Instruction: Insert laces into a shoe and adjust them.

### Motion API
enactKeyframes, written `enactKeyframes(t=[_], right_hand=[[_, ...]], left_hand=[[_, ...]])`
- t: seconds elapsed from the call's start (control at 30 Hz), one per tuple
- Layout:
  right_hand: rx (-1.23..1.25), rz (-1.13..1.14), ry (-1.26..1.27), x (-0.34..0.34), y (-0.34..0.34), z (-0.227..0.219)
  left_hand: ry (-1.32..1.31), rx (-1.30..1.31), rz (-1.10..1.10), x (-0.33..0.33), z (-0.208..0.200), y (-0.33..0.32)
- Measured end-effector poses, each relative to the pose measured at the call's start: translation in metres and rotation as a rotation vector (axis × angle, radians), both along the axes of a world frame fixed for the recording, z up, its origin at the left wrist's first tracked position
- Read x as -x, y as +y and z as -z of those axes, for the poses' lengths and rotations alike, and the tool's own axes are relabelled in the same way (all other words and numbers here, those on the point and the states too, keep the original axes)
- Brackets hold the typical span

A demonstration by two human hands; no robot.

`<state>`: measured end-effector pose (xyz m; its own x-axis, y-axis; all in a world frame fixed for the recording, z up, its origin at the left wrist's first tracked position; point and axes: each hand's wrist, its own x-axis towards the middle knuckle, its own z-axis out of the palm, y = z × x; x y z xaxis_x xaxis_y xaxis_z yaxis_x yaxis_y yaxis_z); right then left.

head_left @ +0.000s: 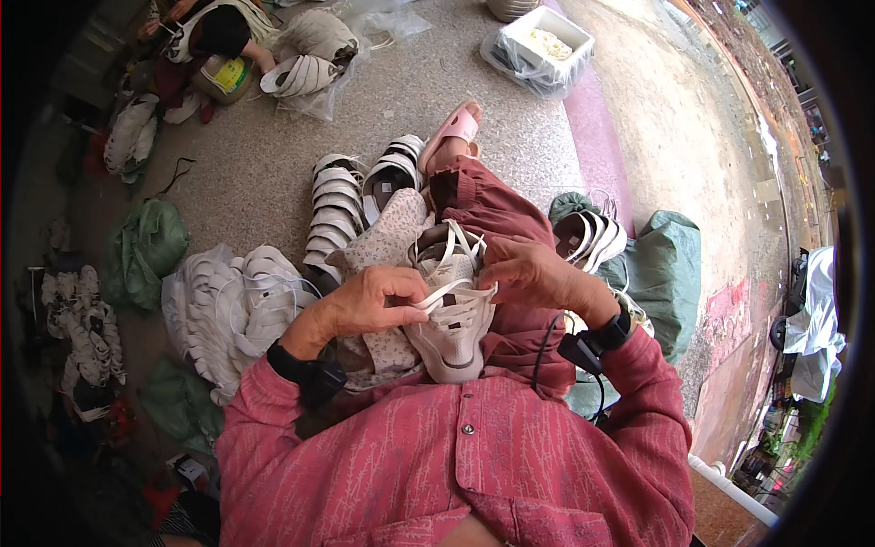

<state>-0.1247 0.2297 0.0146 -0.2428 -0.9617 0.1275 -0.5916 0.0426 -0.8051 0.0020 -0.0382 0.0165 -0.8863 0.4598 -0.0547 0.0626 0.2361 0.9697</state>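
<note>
A white sneaker lies in my lap with its toe toward me, a white shoelace threaded partly across its front. My left hand pinches one end of the lace between thumb and fingers, left of the shoe. On the other side my right hand has its fingers bent at the shoe's upper edge, closed on the lace there; the exact fingertip contact is partly hidden. Loose lace loops stand up near the shoe's opening. Under it are a patterned cloth and my dark red trousers.
Stacked white shoes stand ahead, with a pile of white shoes at left. More shoes and a green sack are at right. A white foam box stands farther off. Another person's hand shows at top left.
</note>
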Motion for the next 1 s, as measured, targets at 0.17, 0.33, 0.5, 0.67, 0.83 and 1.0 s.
enactKeyframes(t=[0.17, 0.33, 0.5, 0.67, 0.83, 1.0], right_hand=[[0.109, 0.003, 0.3, -0.004, 0.005, -0.008], [0.161, -0.018, 0.248, -0.017, 0.004, 0.006], [0.19, -0.111, 0.353, -0.024, -0.009, -0.011], [0.117, -0.153, 0.369, -0.03, -0.007, -0.019], [-0.079, -0.099, 0.24, -0.03, -0.007, -0.019], [-0.162, 0.075, 0.352, -0.023, 0.001, -0.006]], left_hand=[[0.02, 0.116, 0.115, -0.001, -0.001, -0.005], [0.021, 0.306, 0.138, -0.004, -0.014, -0.002], [-0.126, 0.23, 0.018, -0.004, -0.022, 0.008], [-0.066, 0.283, 0.038, 0.009, -0.015, 0.016], [-0.207, 0.25, -0.02, 0.01, -0.006, 0.01], [-0.069, 0.245, 0.015, 0.004, 0.009, -0.007]])
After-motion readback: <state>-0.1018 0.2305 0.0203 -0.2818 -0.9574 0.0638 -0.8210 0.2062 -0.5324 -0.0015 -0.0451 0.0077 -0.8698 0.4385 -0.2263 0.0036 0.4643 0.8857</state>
